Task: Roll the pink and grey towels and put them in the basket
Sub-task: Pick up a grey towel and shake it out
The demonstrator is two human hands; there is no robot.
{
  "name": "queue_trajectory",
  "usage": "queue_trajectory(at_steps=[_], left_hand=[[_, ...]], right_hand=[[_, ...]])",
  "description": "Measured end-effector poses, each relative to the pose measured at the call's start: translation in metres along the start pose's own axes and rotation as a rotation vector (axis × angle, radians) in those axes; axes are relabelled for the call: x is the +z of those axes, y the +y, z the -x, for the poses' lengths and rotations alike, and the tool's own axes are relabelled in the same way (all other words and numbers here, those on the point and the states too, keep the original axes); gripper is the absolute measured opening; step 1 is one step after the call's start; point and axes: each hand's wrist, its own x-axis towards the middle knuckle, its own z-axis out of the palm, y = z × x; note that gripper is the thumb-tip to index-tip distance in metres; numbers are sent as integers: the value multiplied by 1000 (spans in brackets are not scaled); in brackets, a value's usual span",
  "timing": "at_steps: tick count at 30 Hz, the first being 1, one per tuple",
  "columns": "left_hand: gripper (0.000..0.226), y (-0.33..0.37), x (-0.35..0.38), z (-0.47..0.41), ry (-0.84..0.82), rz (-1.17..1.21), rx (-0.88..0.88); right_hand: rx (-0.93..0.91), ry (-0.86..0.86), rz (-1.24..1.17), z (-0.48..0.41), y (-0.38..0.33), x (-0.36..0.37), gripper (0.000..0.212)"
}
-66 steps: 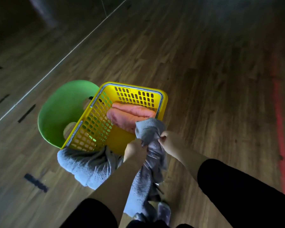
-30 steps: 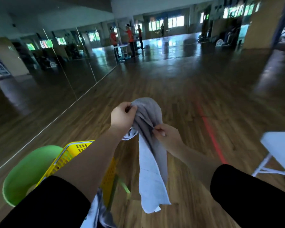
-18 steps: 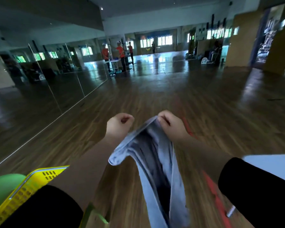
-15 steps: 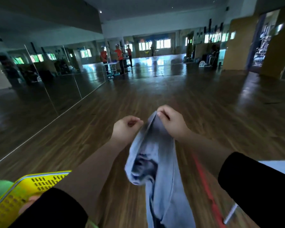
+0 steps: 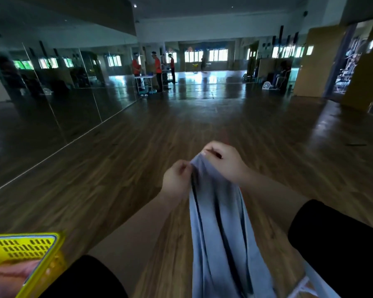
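she's holding the grey towel (image 5: 220,222) up in the air, off to the right of the basket (image 5: 22,246) and well clear of it. both hands are closed on its top edge: the left hand (image 5: 177,179) pinches one end and the right hand (image 5: 226,162) pinches the other, the two nearly touching. the cloth hangs down in long loose folds and its bottom end drops out of sight, so i can't tell whether it's free of the floor (image 5: 116,168). the pink towel (image 5: 7,274) looks to be lying inside the basket, though only a slice of it shows. from here this looks like the straightening step before the roll. i'd say she needs to draw her hands apart to spread that top edge, let the folds fall flat, square up the long sides, then roll tightly from one end so it doesn't slump. the loose folds are the risk, since a bunched towel rolls lumpy. there's plenty of room: bare floor runs out beyond the basket, the mirrored wall (image 5: 52,93) stands well away on its far side, and the people in orange (image 5: 156,69) are far across the hall. something white (image 5: 310,284) sits past the towel, on the side away from the basket, too cut off to name.
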Motion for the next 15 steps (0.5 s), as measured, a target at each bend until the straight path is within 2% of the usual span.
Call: queue_trajectory(at_steps=[2,5,8,11,15], left_hand=[[18,-2,-4,-25,150,22,35],[16,10,-18,-67,214,-29,136],[18,18,-38,-112,269,-34,150],[20,16,-60,-156,338,-79,120],[23,10,-77,-209,397,-137,100]], right_hand=[[55,-74,-19,-12,10,-4,14],[111,-318,207,-31,33,-5,38],[98,-275,306,-50,61,-9,53],[153,-192,290,-73,85,-21,41],[170,-123,392,-114,100,-32,12]])
